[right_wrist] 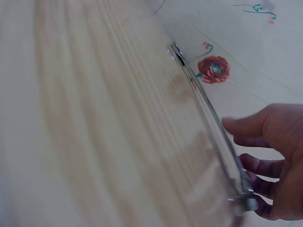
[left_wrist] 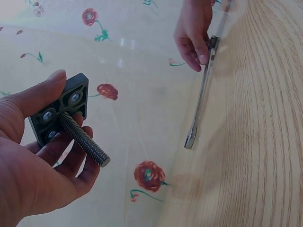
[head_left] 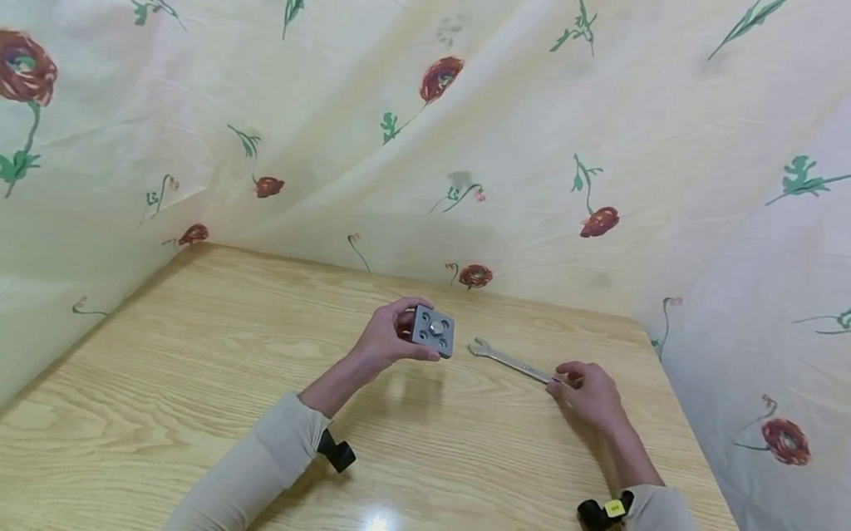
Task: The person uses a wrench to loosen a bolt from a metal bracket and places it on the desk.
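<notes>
My left hand (head_left: 384, 336) holds a square grey plate (head_left: 445, 346) by its edges, raised above the table. The plate has several holes around a central bolt. In the head view the bolt's hex head (head_left: 437, 327) faces me; the left wrist view shows its long threaded shank (left_wrist: 85, 139) sticking out of the ribbed side, near the curled fingers. A silver wrench (head_left: 514, 362) lies on the table to the right, its open end toward the plate. At its other end is my right hand (head_left: 591, 395), thumb and fingers apart beside the handle, not closed around it.
A wood-grain table (head_left: 184, 380) spreads under both hands. Pale cloth (head_left: 317, 124) with printed red flowers hangs behind it and along both sides. Each wrist wears a black camera mount (head_left: 339, 452).
</notes>
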A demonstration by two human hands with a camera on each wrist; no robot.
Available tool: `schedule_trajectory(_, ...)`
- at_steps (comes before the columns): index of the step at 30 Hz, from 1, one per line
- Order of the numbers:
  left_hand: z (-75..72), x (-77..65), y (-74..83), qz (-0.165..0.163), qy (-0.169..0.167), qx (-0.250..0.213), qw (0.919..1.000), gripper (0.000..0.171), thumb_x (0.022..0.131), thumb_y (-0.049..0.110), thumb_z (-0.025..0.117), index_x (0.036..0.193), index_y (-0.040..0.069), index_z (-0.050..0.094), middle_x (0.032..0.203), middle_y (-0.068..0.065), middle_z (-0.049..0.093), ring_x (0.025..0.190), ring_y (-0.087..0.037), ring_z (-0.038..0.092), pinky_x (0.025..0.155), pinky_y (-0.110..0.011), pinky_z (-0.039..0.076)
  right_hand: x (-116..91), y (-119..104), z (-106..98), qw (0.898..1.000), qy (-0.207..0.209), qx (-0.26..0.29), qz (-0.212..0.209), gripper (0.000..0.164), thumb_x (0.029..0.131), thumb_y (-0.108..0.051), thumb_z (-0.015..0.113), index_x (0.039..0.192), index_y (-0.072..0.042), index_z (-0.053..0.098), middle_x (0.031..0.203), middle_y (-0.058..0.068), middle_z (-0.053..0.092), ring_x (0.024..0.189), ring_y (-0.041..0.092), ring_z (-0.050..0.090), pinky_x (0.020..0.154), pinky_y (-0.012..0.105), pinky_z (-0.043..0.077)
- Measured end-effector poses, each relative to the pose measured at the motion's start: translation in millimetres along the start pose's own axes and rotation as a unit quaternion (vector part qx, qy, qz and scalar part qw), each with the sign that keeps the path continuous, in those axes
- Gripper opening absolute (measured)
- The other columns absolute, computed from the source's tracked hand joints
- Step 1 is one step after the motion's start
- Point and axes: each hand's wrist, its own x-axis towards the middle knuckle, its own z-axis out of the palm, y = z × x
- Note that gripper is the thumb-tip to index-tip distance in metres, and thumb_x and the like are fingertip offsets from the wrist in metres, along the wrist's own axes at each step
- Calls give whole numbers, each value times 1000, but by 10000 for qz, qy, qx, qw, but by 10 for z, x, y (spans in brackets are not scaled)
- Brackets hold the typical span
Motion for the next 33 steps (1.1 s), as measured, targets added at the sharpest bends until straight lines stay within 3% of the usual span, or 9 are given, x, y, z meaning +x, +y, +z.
schedule_trajectory(3, 8, 1, -7, -6, -9, 22, 10000, 69, 76, -5, 82, 137, 10, 53, 136, -20, 64, 115, -29, 65, 89, -38, 60, 21, -20, -66, 10000, -52, 68, 32, 39, 93, -23, 70, 119, 6, 67, 115, 31, 67, 104, 43, 63, 85, 53, 51)
schedule_trajectory(8, 20, 5, -26, 6, -71, 67, 10000, 70, 76, -5, 82, 138, 9, 53, 137, -21, 63, 119, -32, 64, 92, -40, 59, 86, -138, -109, 9999, 13, 26, -104, 37, 96, -24, 66, 118, 5, 67, 114, 29, 68, 103, 41, 63, 85, 51, 51)
schedule_trajectory(17, 40, -5, -35, 73, -80, 84, 9999, 70, 75, -6, 82, 137, 8, 53, 134, -22, 64, 115, -29, 66, 87, -35, 60, 199, -634, -43, 9979, -2, 431, -481, 34, 99, -30, 61, 115, 0, 70, 97, 15, 71, 83, 18, 60, 67, 27, 46)
schedule_trajectory(33, 55, 6, -69, 220, -140, 343, 9991, 71, 74, -2, 84, 137, 8, 53, 130, -22, 66, 108, -24, 66, 86, -31, 58, 214, -1298, 142, 9900, 8, 1009, -989, 27, 98, -28, 64, 112, -6, 71, 99, 11, 72, 83, 17, 61, 70, 28, 48)
